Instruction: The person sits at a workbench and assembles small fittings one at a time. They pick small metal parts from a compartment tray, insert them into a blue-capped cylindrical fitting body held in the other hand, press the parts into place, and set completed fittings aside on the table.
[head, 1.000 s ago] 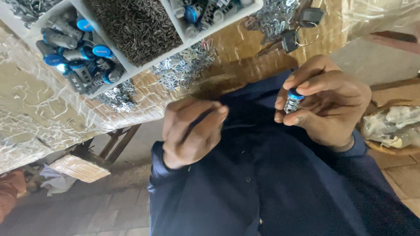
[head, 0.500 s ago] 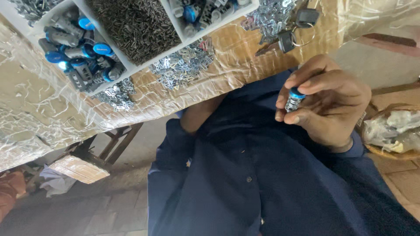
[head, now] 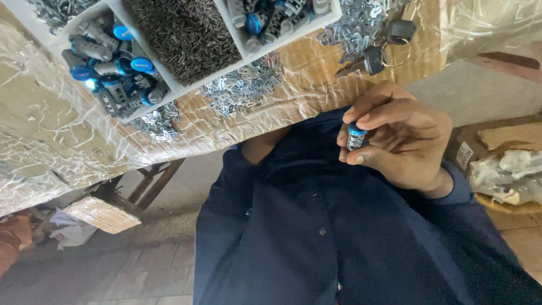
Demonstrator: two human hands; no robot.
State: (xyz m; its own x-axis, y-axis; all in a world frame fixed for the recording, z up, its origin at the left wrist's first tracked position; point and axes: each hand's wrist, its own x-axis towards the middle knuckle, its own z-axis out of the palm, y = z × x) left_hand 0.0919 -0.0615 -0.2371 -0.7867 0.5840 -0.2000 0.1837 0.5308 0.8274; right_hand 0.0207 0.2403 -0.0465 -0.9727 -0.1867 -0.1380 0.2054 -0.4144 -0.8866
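The right hand (head: 403, 141) sat at the right of centre in the frame, held in front of the dark blue shirt (head: 316, 237). Its thumb and fingertips (head: 361, 120) were pinched together around a small lock cylinder (head: 355, 137), thumb below and fingers above, so the part stood roughly upright between them.

The cylinder looked like a short metal barrel, silvery grey with ridges along its side, capped by a bright blue ring at the top. Judging by its look, it was light but hard and stiff, with nothing to bend or crush. The smooth cap could slip, so the ribbed body seemed the better place to grip, across its sides, as the hand was doing.

The left hand was out of sight; only its sleeve (head: 237, 186) showed at the centre, reaching up under the edge of the table (head: 68, 124), so whether it was open or closed could not be told.

At the top of the frame a white tray (head: 180, 90) with compartments held more blue-capped cylinders (head: 107, 62) at upper left and dark small pins (head: 180, 34) in the middle. Loose metal clips (head: 243, 87) lay on the plastic-wrapped table, and two keys (head: 384, 48) on a ring lay at upper right.
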